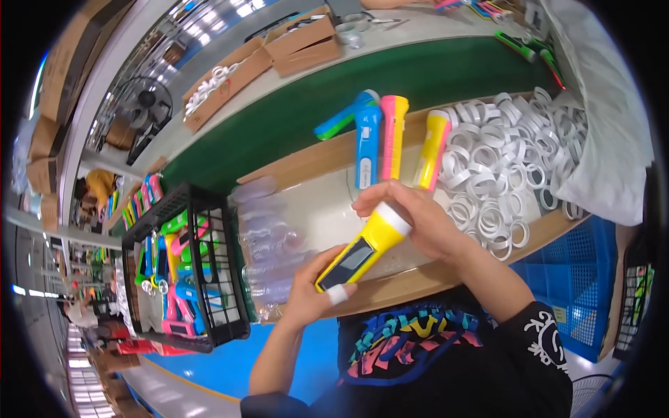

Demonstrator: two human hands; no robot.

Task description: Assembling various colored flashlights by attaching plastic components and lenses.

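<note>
My left hand (311, 291) is closed around the body of a yellow flashlight (376, 237), which has a dark rectangular panel on its side. A white wrapping covers one fingertip of that hand. At the flashlight's wide end, a white ring (394, 218) sits around the head. My right hand (421, 216) curls over this end, its palm and fingers against the ring; some fingers are hidden behind it. Just beyond lie a blue flashlight (367, 143), a pink-and-yellow flashlight (393, 136) and a yellow-and-pink flashlight (433, 150). A blue-and-green one (341, 120) lies partly behind the blue one.
A shallow cardboard tray (376, 296) holds a heap of white rings (495, 157) on the right and clear plastic lens pieces (268, 233) on the left. A black crate (223, 272) of colourful flashlights stands at left. A white sack (603, 118) and blue crate (568, 279) are at right.
</note>
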